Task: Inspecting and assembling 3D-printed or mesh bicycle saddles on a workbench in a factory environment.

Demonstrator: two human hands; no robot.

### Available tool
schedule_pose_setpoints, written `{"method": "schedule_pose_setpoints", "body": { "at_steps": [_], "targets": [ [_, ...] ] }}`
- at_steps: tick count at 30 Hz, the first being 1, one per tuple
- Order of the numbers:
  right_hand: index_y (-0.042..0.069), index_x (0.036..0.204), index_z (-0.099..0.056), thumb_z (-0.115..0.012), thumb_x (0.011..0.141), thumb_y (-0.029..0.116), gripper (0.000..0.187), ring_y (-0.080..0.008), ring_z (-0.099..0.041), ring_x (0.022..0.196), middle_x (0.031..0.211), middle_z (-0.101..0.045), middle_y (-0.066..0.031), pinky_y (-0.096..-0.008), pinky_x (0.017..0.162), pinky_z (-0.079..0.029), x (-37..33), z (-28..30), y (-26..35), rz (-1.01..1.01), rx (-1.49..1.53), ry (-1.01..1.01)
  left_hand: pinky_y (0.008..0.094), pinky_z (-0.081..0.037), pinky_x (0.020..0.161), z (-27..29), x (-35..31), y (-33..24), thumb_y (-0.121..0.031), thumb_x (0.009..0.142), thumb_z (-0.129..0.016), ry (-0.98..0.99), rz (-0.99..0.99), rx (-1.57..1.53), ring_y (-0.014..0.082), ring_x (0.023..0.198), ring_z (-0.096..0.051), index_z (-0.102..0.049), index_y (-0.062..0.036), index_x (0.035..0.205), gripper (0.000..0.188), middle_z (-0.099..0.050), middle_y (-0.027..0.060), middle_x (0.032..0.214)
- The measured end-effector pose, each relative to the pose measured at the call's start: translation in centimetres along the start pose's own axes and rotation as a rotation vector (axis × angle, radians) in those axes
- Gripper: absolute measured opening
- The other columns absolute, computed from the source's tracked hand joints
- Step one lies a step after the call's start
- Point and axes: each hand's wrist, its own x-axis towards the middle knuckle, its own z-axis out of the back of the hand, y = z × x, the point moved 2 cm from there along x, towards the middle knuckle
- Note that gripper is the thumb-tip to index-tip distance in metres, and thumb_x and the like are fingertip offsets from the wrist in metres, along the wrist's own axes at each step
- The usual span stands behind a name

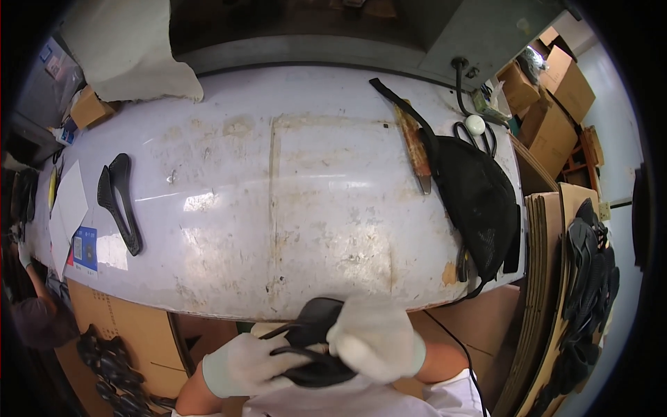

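Note:
Near the table's front edge, both my hands wear white gloves and work at a black moulded piece [318,321] with a rounded end and a thin curved loop. My left hand [251,363] is closed around its left side, with a narrow black strip running over the fingers. At its right side, my right hand [370,338] is curled against the piece and smeared by motion, with its fingertips partly hidden. A pair of long black sole-shaped pieces [119,203], one overlapping the other, lies on the left of the white table [326,229].
A black mesh bag [476,201] with straps lies at the right, beside a worn brown-handled blade [415,149]. White paper [68,201] and a blue card [85,248] lie left. Black pieces [587,278] hang over cardboard at right; more [114,361] sit low left. Another person's arm [40,285] shows far left.

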Motion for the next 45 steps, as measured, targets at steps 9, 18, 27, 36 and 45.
{"method": "schedule_pose_setpoints", "body": {
  "at_steps": [9, 18, 27, 36, 45],
  "targets": [
    [-0.005, 0.12, -0.072, -0.068, 0.1, 0.03, 0.04, -0.0292, -0.068, 0.07, 0.087, -0.071, -0.0151, -0.0379, 0.061, -0.054, 0.6, -0.7, 0.6, -0.019, 0.369, -0.026, 0.0376, -0.055, 0.09, -2.1, 0.0, 3.5, -0.013, 0.079, -0.089, -0.025, 0.075, -0.881, 0.037, 0.104, -0.073, -0.075, 0.0038, 0.108, 0.036, -0.073, 0.0246, 0.12],
    [0.0, 0.12, -0.074, -0.075, 0.095, 0.028, 0.037, -0.0283, -0.068, 0.069, 0.088, -0.071, -0.0108, -0.037, 0.061, -0.054, 0.5, -0.8, 1.2, -0.009, 0.163, 0.002, 0.036, -0.056, 0.074, -1.0, -0.3, 3.1, -0.014, 0.08, -0.09, -0.105, -0.079, -0.529, 0.0311, 0.084, -0.073, -0.076, 0.004, 0.104, 0.033, -0.075, 0.0194, 0.097],
    [0.008, 0.116, -0.077, -0.067, 0.1, 0.039, 0.036, -0.0244, -0.065, 0.078, 0.093, -0.072, -0.0044, -0.0362, 0.072, -0.05, 0.7, -0.1, 1.8, -0.011, 0.093, 0.05, 0.0348, -0.052, 0.053, 0.2, -1.3, 1.3, -0.021, 0.08, -0.088, -0.226, -0.101, -0.023, 0.0302, 0.059, -0.065, -0.076, -0.0028, 0.104, 0.033, -0.074, 0.0151, 0.093],
    [0.007, 0.116, -0.077, -0.079, 0.09, 0.037, 0.039, -0.0253, -0.065, 0.079, 0.094, -0.071, -0.0042, -0.0369, 0.071, -0.049, 1.1, -0.1, 1.5, -0.01, 0.025, 0.037, 0.0343, -0.051, 0.054, -1.0, -1.0, 3.4, -0.022, 0.078, -0.091, -0.207, -0.054, -0.205, 0.0285, 0.057, -0.065, -0.076, -0.0029, 0.103, 0.035, -0.071, 0.0145, 0.082],
    [0.005, 0.11, -0.076, -0.084, 0.086, 0.033, 0.039, -0.0239, -0.066, 0.071, 0.083, -0.069, -0.0057, -0.0355, 0.064, -0.05, 0.6, 0.0, 1.1, 0.103, 0.023, 0.045, 0.0324, -0.054, 0.057, 0.3, -0.1, 1.5, -0.023, 0.08, -0.091, -0.153, -0.06, -0.24, 0.0285, 0.061, -0.068, -0.077, -0.002, 0.104, 0.035, -0.073, 0.0175, 0.093]
  ]
}}
